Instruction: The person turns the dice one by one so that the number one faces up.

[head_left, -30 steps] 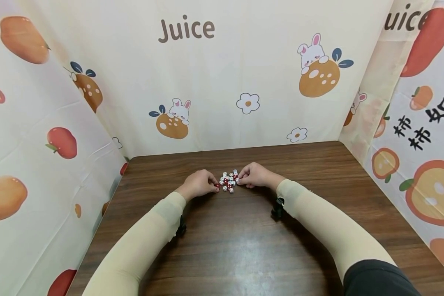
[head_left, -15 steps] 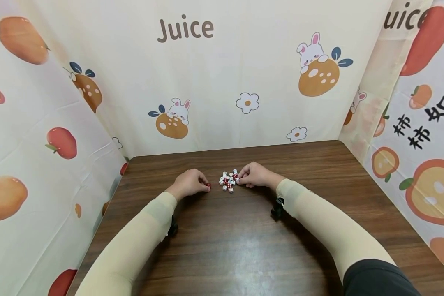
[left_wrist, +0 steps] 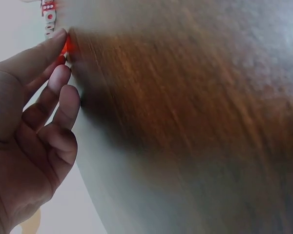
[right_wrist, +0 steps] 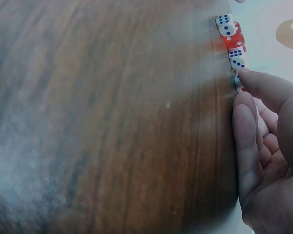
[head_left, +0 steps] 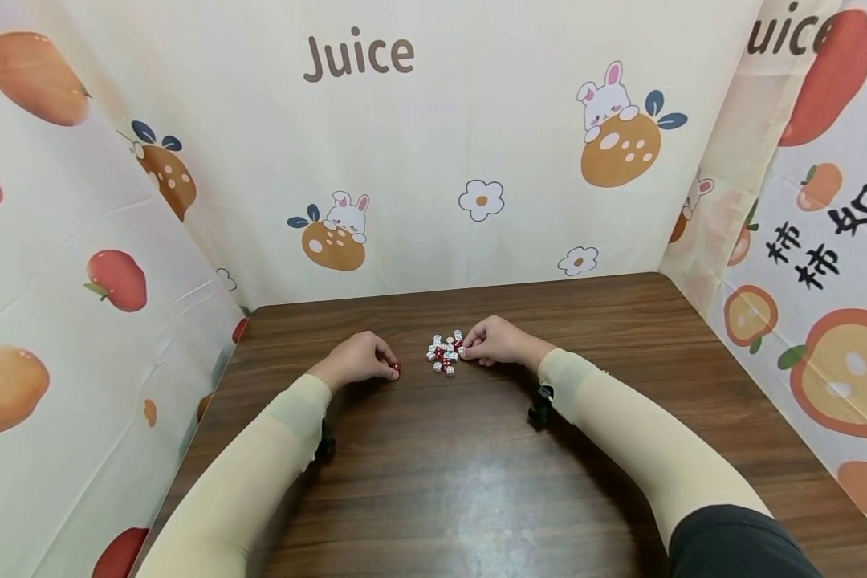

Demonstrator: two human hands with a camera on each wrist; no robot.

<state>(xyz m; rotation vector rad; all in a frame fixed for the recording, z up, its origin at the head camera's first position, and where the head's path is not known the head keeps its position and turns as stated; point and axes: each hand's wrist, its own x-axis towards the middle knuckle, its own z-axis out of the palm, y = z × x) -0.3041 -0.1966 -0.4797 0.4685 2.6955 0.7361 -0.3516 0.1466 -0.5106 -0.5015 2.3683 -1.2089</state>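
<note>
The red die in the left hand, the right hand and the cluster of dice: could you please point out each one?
Red die [head_left: 396,368]: head view, on its visible side.
Right hand [head_left: 500,340]: head view, on its back.
Cluster of dice [head_left: 445,355]: head view, near its middle.

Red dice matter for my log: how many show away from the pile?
1: the red die pinched by the left hand, left of the pile. The hand may hide others.
</note>
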